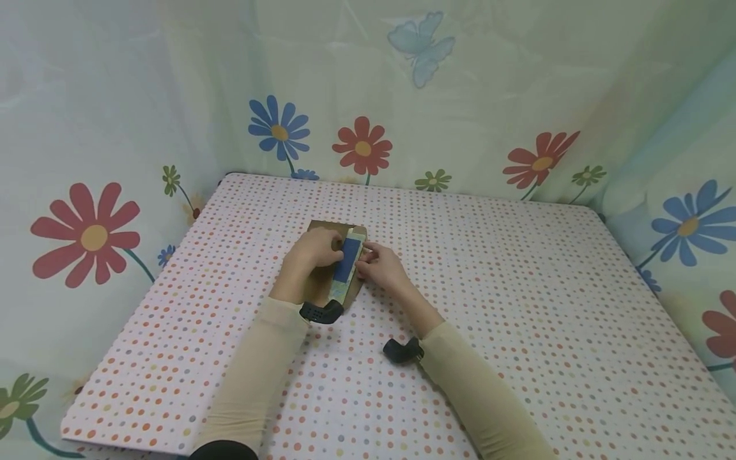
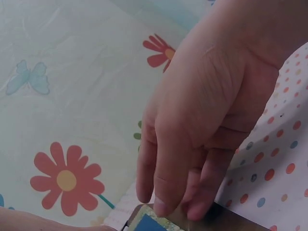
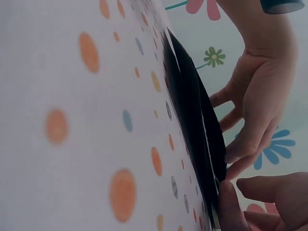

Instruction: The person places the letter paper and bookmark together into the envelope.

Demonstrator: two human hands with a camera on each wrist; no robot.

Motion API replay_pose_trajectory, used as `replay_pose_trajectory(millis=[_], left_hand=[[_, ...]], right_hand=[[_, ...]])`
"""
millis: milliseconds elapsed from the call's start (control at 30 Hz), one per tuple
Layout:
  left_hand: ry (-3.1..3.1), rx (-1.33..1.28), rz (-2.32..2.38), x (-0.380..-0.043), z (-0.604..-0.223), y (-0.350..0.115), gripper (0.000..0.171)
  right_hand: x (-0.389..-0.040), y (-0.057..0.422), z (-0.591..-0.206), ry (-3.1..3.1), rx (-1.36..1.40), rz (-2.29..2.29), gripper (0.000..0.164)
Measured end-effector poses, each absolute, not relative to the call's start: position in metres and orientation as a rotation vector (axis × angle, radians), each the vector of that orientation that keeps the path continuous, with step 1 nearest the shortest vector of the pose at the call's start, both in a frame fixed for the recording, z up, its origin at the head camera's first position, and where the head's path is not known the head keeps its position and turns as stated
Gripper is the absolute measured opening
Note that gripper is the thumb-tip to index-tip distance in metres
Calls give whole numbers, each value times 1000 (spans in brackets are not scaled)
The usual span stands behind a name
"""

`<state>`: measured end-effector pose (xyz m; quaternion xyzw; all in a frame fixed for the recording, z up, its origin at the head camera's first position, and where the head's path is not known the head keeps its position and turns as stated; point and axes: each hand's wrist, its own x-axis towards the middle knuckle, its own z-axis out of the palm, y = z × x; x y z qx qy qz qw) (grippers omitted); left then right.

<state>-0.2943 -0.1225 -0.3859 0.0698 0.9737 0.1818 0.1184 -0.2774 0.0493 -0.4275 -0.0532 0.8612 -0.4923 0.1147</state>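
Observation:
A flat brown cardboard piece lies on the dotted tabletop, its edge in dark shadow in the right wrist view. On it lies a long pale, patterned strip with a blue panel. My left hand reaches over from the left, thumb and fingers pointing down. In the left wrist view its fingertips touch the strip's corner and the brown surface beside it. My right hand is at the right edge, with thumb and forefinger bent against the strip's side. I cannot tell whether they pinch it.
The table is covered by a dotted cloth. Behind and at both sides hangs a flower-printed curtain. Black wrist devices are strapped near both sleeves, the left one overlapping the strip's near end.

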Motion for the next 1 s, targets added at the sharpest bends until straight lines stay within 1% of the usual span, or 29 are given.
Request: replay_pose_trajectory(millis=[300, 700, 1000], left_hand=[[2853, 203, 530, -292, -386, -123, 48], [2851, 195, 531, -293, -384, -122, 48], [2849, 216, 491, -294, -384, -123, 49]], right_hand=[[-273, 47, -425, 2552, -194, -1430, 58], [-270, 43, -425, 2481, -235, -1530, 57], [-274, 40, -426, 2278, -286, -1658, 63]])
